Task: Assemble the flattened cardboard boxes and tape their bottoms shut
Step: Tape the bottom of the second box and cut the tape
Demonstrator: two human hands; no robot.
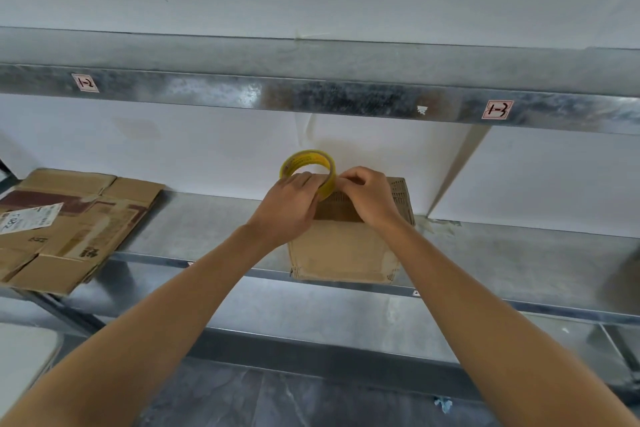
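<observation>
**Tape roll at the box top, both hands on it**

Head view. Small cardboard box (pixel 343 253) stands at the front edge of a galvanised metal shelf (pixel 194 229), its plain brown face toward the camera. Yellow tape roll (pixel 306 163) is held on edge just above the box's far top edge. Left hand (pixel 294 199) grips the roll, fingers wrapped over its near rim. Right hand (pixel 369 198), just right of the roll, has curled fingers pinching at the rim. Likely the free end, but the tape itself is too clear to make out.

Stack of flattened boxes (pixel 69 218) lies well left of the box on the same shelf, with a white paper label (pixel 29 218) on top. Tags "1-2" (pixel 85 82) and "1-3" (pixel 497 109) are stuck on the beam above the box.

Handling, as judged:
- Box: light, worn, soft at the corners. It will slide or cave under a hard pull, so steady it by its walls, not the flaps.
- Roll: stiff and light. Hold it through the core or across the rim.
- Tape end: thin and sticky, apt to fold on itself, so pinch it close to the roll.
</observation>
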